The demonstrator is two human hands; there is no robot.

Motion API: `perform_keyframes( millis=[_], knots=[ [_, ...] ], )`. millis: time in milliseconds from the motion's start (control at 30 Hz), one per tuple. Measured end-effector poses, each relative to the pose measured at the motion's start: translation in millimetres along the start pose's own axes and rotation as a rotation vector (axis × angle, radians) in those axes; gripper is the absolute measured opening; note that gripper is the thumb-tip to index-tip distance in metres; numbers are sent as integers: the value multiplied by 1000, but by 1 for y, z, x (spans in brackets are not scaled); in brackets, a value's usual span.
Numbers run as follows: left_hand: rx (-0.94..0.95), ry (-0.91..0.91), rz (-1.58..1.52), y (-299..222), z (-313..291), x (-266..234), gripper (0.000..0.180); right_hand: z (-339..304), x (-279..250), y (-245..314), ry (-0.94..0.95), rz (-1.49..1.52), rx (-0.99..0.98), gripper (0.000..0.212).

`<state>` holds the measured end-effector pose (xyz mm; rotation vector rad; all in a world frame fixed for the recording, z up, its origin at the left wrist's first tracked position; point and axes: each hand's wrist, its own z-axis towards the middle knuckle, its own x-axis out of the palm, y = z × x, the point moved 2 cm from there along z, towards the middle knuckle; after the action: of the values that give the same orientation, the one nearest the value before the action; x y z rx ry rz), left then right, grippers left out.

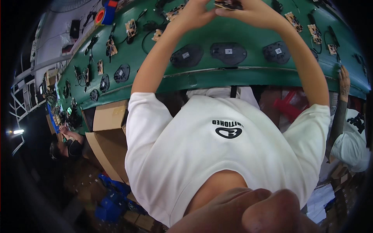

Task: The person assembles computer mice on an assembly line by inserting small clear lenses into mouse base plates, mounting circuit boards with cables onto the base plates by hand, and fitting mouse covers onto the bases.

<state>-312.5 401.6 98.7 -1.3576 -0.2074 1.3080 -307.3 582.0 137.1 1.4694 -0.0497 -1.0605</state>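
— What's the place like?

— A long green counter (pixel 248 75) curves across the far side, strewn with small boards and wires. Nearer, below its edge, it's dim, with stock stacked on the left.

— Where are the hands?

— Both are raised over the far middle of the counter. The left hand (pixel 194 13) and right hand (pixel 254 13) meet on a small circuit board (pixel 229 4) at the very top edge of the view. Each grip is pinched nearly closed on an end of it, so it hangs above the counter rather than lying on it.

— Which step is that, do you think?

— I'd judge the board is being worked or checked between the fingers. Part of it is cut off, so I can't tell more. Whatever follows calls for a steady two-sided pinch on its edges.

— Any packages or labels?

— Three flat black oval shells sit in a row near the counter's near edge. The middle one (pixel 228 52) carries a small white square label, as do its neighbours. Plain brown cardboard boxes (pixel 110 116) stand at the near left, with blue crates (pixel 112 194) below them. A red-and-blue roll (pixel 105 13) lies at the far left. A co-worker's hand (pixel 344 83) rests on the counter's right end.
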Motion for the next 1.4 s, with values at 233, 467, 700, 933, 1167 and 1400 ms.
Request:
perform_keyframes(
  millis=[233, 467, 700, 933, 1167, 1400],
  knots=[
    [-43, -55, 131, -7, -79, 13, 17, -51, 60, -23, -154, 322, 307, 27],
    [-217, -154, 275, -12, -120, 20, 18, -56, 101, -41, -405, 280, 296, 29],
    [-53, -32, 462, -12, -130, 43, 13, -60, 115, -54, -585, 146, 234, 27],
    [-16, -12, 572, -14, -125, 46, 13, -60, 114, -56, -601, 154, 201, 27],
    [38, 101, 583, -10, -122, 40, 14, -58, 116, -57, -601, 153, 171, 26],
    [170, 167, 998, -34, -136, 54, 28, -55, 113, -65, -554, 99, 193, 27]
  ],
)
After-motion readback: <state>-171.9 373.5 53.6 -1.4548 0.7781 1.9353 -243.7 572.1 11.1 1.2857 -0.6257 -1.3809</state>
